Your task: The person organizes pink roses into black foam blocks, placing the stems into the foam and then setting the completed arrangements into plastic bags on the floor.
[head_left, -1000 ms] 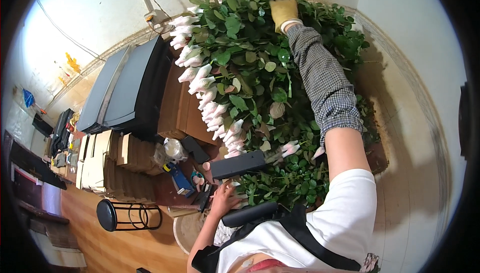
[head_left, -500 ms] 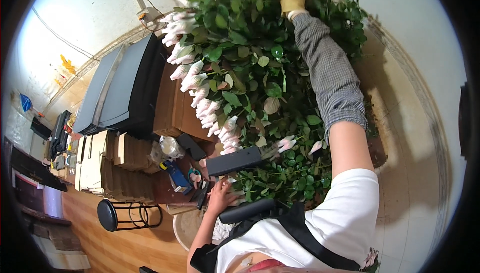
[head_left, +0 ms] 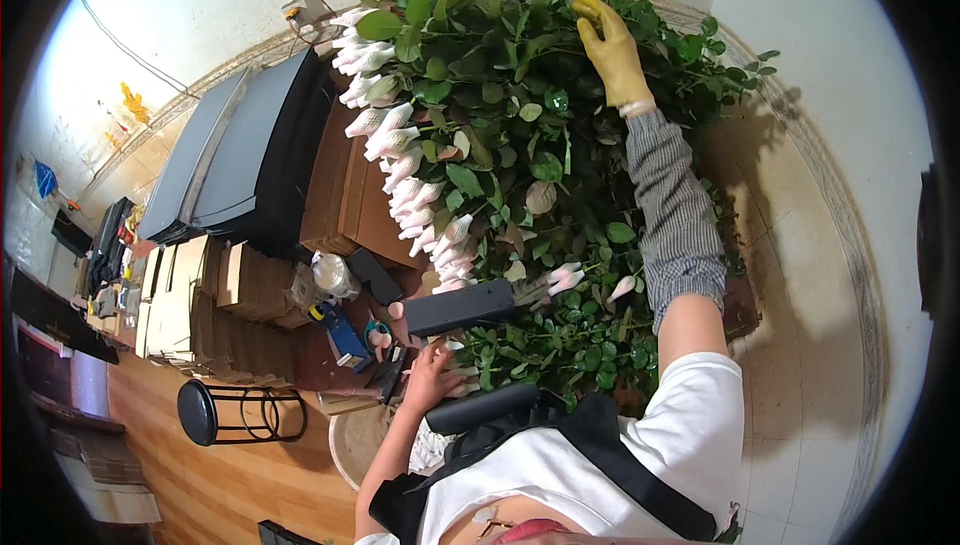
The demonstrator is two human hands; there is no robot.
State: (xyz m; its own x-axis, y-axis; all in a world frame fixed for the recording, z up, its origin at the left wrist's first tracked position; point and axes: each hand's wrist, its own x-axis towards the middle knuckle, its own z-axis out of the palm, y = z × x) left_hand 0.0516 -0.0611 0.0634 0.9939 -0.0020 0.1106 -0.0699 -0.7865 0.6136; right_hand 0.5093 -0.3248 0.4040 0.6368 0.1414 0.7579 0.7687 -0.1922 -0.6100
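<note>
Presently hovering with the right hand [head_left: 612,57], in a yellow glove [head_left: 624,77], over the far side of the leafy flower stems [head_left: 540,125], with fingers and thumb parted and free of any grip. Covered along that forearm by a grey checked sleeve [head_left: 678,210]. Resting with the bare left hand [head_left: 432,379] at the near edge of the heap, with fingers loosely bent beside a few pale buds [head_left: 460,382]; impossible to tell whether gripping them. Heaped deep in front of the body, with white-netted flower heads [head_left: 405,190] lined up on the left side. Bordered just beyond the left hand by a long dark block [head_left: 460,308]. Followed leftward on the dark red counter [head_left: 318,360] by teal-handled scissors [head_left: 378,331], a blue tool [head_left: 342,338] and stacked cardboard [head_left: 185,295]. Flanked farther out by big grey sheets [head_left: 250,150], and lower down by a round black stool [head_left: 197,412] on the wooden floor [head_left: 235,490].
</note>
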